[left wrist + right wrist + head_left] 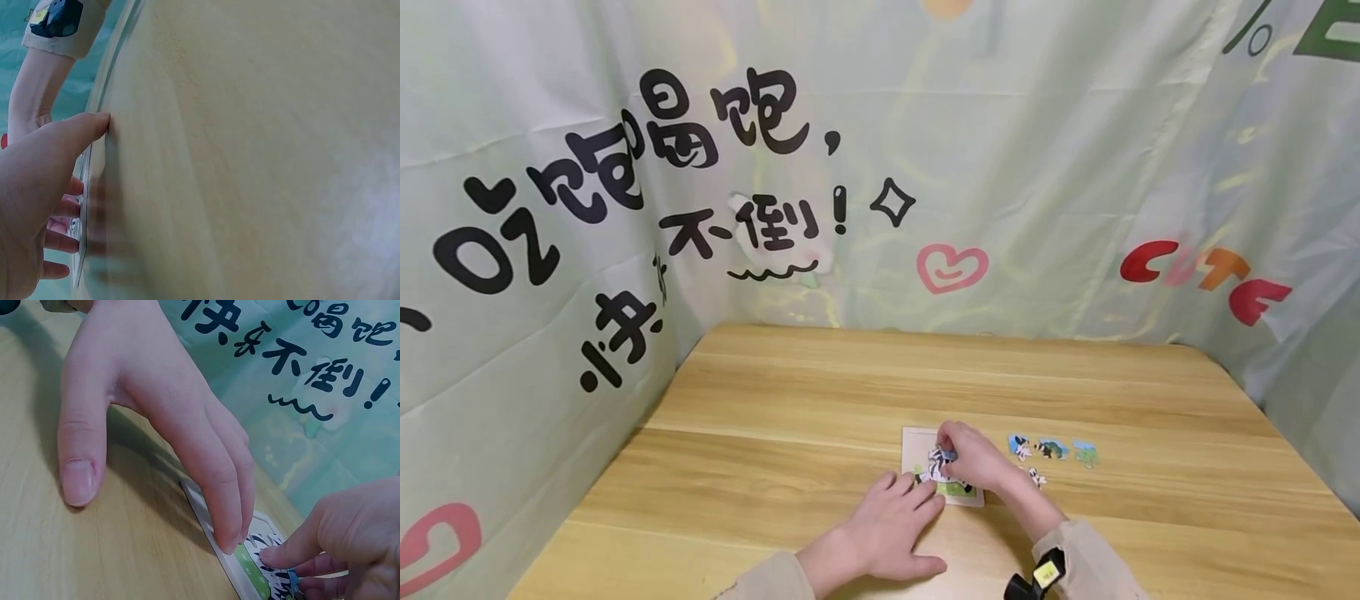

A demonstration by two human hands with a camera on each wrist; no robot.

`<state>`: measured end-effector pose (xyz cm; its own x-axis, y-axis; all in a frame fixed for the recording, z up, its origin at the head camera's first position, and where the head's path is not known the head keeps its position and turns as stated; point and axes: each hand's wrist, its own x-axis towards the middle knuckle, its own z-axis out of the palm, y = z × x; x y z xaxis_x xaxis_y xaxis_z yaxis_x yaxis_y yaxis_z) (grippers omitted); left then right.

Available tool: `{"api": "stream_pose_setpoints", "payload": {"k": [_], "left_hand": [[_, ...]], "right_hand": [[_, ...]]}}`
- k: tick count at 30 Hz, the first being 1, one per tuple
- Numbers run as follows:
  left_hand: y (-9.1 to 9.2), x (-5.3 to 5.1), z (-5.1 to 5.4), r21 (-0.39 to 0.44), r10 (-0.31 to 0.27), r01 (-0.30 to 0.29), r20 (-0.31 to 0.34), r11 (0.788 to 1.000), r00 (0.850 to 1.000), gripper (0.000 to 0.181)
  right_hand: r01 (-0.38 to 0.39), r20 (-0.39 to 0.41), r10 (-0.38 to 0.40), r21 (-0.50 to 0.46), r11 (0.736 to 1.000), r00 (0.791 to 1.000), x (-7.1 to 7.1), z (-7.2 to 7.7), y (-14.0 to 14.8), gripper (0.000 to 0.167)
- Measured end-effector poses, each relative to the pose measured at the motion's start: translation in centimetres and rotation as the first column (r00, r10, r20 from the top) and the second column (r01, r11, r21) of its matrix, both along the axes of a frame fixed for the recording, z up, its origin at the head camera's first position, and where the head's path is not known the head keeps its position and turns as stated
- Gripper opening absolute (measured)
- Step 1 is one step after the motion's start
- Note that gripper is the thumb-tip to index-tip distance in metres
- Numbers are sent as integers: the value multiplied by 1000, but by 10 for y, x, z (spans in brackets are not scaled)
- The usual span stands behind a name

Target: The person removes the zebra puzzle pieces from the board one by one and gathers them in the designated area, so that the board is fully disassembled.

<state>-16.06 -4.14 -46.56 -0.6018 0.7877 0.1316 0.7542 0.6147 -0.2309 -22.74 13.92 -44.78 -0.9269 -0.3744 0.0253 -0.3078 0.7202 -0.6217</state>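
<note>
A small puzzle board [917, 443] with a pale frame lies on the table. Part of a black-and-white zebra picture over green shows in it. My left hand [891, 525] rests with spread fingers on the board's near left edge, its thumb out on the wood. Over the board's right side, my right hand [976, 461] pinches a bluish puzzle piece [949, 456] between thumb and fingers, at the zebra picture. In the right wrist view the thumb lies on the zebra picture [265, 542]; the pinched piece is mostly hidden by the fingers.
Right of the board lie several loose puzzle pieces: a blue one [1019, 447], a dark green one [1052, 449], a light green one [1086, 452] and a black-and-white one [1036, 477]. Printed curtains [1000, 167] enclose the wooden table [775, 400] at the back and sides.
</note>
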Motion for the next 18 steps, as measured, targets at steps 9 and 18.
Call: {"api": "stream_pose_setpoints", "payload": {"k": [9, 18], "left_hand": [[0, -1, 0, -10, -10, 9, -25, 1000, 1000, 70], [-1, -1, 0, -7, -2, 2, -2, 1000, 1000, 71]], "right_hand": [[-30, 5, 30, -20, 999, 1000, -1, 2, 2, 32], [7, -1, -7, 63, 998, 1000, 2, 7, -3, 31]]}}
